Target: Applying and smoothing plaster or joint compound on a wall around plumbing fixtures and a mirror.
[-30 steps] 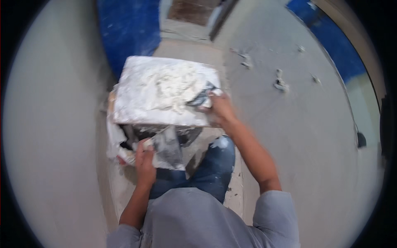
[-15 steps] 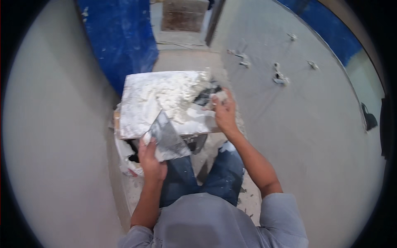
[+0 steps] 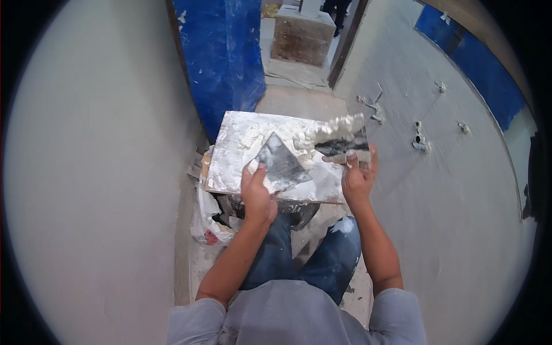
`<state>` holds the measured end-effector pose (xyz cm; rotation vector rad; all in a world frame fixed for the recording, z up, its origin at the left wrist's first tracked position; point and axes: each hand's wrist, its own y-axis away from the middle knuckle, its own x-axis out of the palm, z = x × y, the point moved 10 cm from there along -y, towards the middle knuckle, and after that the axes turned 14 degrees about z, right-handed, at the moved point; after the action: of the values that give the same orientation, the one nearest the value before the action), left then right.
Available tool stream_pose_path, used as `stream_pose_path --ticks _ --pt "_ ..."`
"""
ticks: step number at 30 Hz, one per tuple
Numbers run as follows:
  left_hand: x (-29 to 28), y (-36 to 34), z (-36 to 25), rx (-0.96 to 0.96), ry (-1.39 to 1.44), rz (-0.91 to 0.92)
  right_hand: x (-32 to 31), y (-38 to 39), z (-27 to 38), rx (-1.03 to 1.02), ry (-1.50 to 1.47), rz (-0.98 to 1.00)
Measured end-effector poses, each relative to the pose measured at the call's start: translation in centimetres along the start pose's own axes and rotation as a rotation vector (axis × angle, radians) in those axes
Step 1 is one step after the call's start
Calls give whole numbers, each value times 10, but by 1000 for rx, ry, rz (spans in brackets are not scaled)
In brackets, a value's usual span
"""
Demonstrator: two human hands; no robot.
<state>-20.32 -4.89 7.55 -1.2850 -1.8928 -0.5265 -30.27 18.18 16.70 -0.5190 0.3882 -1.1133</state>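
Observation:
My left hand [image 3: 256, 194] is closed on a putty knife [image 3: 280, 163] with a broad grey metal blade, tilted over the near part of a white-smeared board [image 3: 223, 168]. In my right hand [image 3: 359, 183] is a second wide putty knife [image 3: 345, 147], its dark blade smeared pale. A thick ridge of wet white putty [image 3: 333, 127] lies along that blade's far edge. More putty [image 3: 253, 133] is spread over the board between and beyond the two blades. My fingers hide most of both handles.
The board rests on a dark stand [image 3: 302, 211] before my knees. A torn white bag [image 3: 208, 221] sits under its left side. Grey walls flank me; pipe fittings [image 3: 421, 141] stick out on the right. A blue sheet [image 3: 221, 52] and a doorway with a stained box [image 3: 303, 37] lie ahead.
The right knife has come up from the board and now carries a ridge of putty along its edge. My left knife has moved forward over the board. The view has shifted.

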Motion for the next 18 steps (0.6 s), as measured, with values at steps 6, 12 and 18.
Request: stream_pose_path --ticks 6,12,18 --pt "29 -4 -2 -29 113 -19 61 9 75 -448 422 353" --pt "32 -4 -31 119 108 -10 79 -1 64 -372 789 564" --pt "38 -4 -51 170 91 27 23 -17 28 -63 646 276"
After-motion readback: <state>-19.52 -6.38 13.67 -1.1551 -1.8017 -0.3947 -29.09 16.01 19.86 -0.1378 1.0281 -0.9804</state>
